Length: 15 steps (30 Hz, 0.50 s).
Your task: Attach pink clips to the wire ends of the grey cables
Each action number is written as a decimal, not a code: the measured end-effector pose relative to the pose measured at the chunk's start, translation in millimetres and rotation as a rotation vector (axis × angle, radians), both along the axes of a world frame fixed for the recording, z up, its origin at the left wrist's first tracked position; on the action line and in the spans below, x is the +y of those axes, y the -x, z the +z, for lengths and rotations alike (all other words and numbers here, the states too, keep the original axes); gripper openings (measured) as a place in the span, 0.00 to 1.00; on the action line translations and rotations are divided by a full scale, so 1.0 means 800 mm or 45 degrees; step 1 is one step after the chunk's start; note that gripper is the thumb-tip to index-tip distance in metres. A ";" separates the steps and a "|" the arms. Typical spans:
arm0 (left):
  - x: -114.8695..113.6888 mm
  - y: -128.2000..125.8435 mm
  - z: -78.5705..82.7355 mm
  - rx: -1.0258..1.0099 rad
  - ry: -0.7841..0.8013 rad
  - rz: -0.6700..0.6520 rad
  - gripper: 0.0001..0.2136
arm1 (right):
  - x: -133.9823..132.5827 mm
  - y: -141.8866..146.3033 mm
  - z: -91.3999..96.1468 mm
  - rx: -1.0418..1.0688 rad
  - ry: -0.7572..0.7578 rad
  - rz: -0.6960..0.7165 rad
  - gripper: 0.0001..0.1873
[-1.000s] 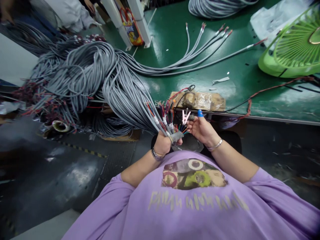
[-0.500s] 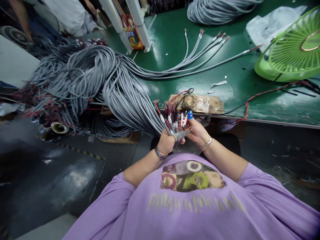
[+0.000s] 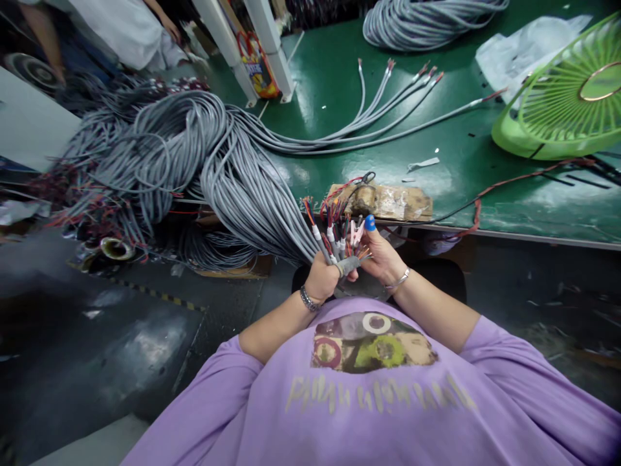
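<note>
My left hand [image 3: 324, 278] is closed around the ends of several grey cables [image 3: 266, 213], held low by the table's front edge. A grey wrap [image 3: 348, 265] covers its thumb. Coloured wires [image 3: 334, 210] fan out of the stripped cable ends above white sleeves. My right hand [image 3: 383, 256], with a blue cover [image 3: 369, 223] on the thumb, is bent round the right side of these wire ends. By that thumb, among the wires, is a small pale pink, clip-like piece [image 3: 357, 232]. The right fingertips are partly hidden, and what exactly they pinch is unclear.
A large heap of grey cables [image 3: 179, 129] lies left on the green table [image 3: 330, 84]. A cardboard-like block [image 3: 402, 202] sits at the front edge. A green fan [image 3: 557, 123], plastic bag [image 3: 528, 48] and cable coil [image 3: 427, 26] stand farther off. Another person's arm [image 3: 46, 39] shows top left.
Both hands keep almost the same pose at the cable ends. The view has shifted very slightly, and the person at the top left has moved a little.
</note>
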<state>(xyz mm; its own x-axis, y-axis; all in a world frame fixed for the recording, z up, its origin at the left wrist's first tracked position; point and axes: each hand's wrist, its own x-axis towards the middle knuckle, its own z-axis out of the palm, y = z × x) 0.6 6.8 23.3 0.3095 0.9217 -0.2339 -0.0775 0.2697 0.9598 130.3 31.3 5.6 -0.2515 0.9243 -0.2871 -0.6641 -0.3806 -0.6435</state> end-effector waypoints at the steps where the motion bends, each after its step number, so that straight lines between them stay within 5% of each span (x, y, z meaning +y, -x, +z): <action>1: 0.000 0.000 0.001 -0.007 0.001 -0.002 0.15 | 0.001 -0.001 -0.001 0.014 0.018 -0.021 0.32; 9: -0.014 0.010 0.007 0.040 -0.056 0.018 0.15 | 0.001 -0.010 0.005 0.066 0.096 -0.013 0.34; 15: -0.014 0.003 0.005 -0.001 -0.076 0.099 0.14 | 0.002 -0.015 0.004 0.035 0.074 -0.099 0.24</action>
